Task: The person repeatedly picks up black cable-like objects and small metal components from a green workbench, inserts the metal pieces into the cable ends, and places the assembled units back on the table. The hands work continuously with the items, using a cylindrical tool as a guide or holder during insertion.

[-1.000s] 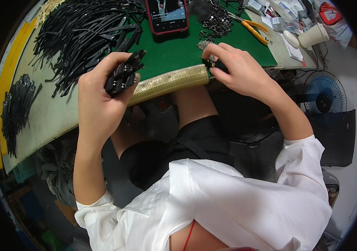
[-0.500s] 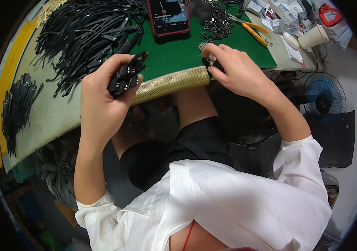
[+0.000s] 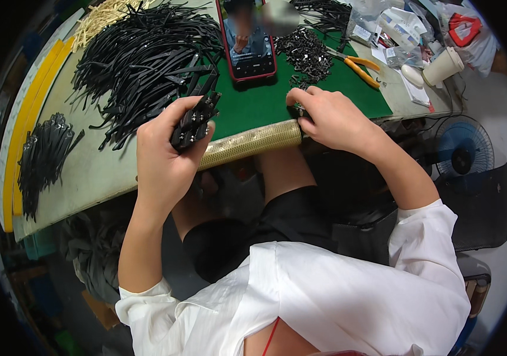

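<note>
My left hand [image 3: 169, 142] is closed around a bundle of black straps [image 3: 197, 121] with small shiny metal bits at their ends. It is above the table's front edge, at the left end of a yellowish mesh-patterned tube [image 3: 253, 140]. By the tube's right end, my right hand [image 3: 337, 121] has its thumb and forefinger drawn together. Something small and dark shows at those fingertips, too little to name. Just beyond them, a heap of small dark metal pieces [image 3: 308, 56] lies on the green mat [image 3: 241, 110].
A large pile of black straps [image 3: 140, 59] covers the back left, with a smaller bundle [image 3: 45, 160] nearer the left edge. A phone [image 3: 253, 62] rests at the mat's middle. Orange-handled pliers [image 3: 361, 68], a white cup [image 3: 443, 66] and a blue fan [image 3: 462, 155] are at right.
The whole view has shifted, so table and hands sit slightly lower and farther right. My left hand keeps the strap bundle; my right fingers stay beside the metal pieces. The phone's picture differs.
</note>
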Tool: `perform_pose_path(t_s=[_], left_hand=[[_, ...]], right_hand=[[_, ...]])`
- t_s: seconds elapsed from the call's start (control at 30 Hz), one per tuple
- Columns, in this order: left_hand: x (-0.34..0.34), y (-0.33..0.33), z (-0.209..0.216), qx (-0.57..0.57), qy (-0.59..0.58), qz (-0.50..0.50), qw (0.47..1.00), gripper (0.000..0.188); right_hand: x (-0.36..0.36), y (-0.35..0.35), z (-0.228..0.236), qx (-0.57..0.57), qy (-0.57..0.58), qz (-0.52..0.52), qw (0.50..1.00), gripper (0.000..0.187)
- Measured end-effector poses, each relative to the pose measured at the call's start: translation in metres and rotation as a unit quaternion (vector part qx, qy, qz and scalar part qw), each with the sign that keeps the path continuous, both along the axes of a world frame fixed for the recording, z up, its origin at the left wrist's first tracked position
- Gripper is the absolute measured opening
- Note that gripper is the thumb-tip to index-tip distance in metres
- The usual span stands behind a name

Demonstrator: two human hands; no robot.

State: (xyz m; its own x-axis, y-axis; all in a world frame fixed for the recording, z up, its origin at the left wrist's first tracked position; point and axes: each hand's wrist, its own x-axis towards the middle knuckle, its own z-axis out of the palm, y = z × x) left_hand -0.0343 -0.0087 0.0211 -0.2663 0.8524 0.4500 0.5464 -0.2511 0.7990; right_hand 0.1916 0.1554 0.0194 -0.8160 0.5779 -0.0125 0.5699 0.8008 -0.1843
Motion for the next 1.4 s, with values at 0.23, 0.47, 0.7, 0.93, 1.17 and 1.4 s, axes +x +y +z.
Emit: perform_pose_path(t_s=[0.23, 0.47, 0.7, 0.93, 1.17, 1.4], left_hand=[[0.006, 0.0, -0.004, 0.006, -0.001, 0.013, 1.0, 0.02], [0.02, 0.005, -0.006, 0.018, -0.151, -0.006, 0.988, 0.012], [0.019, 0.006, -0.009, 0.038, -0.061, 0.01, 0.997, 0.017], [0.019, 0.007, -0.012, 0.144, 0.127, 0.032, 0.981, 0.038], [0.018, 0.005, -0.013, 0.21, 0.234, 0.027, 0.949, 0.043], [0.012, 0.004, -0.017, 0.112, 0.27, 0.011, 0.956, 0.043]], right_hand=[[-0.008, -0.023, 0.028, -0.303, 0.178, 0.019, 0.936, 0.034], [-0.02, -0.061, 0.022, -0.598, 0.346, -0.044, 0.721, 0.033], [-0.028, -0.069, 0.024, -0.578, 0.362, -0.016, 0.731, 0.034], [-0.026, -0.074, 0.025, -0.579, 0.378, -0.006, 0.722, 0.033], [-0.024, -0.078, 0.022, -0.629, 0.375, -0.031, 0.68, 0.025], [-0.037, -0.084, -0.017, -0.197, 0.421, 0.033, 0.884, 0.035]])
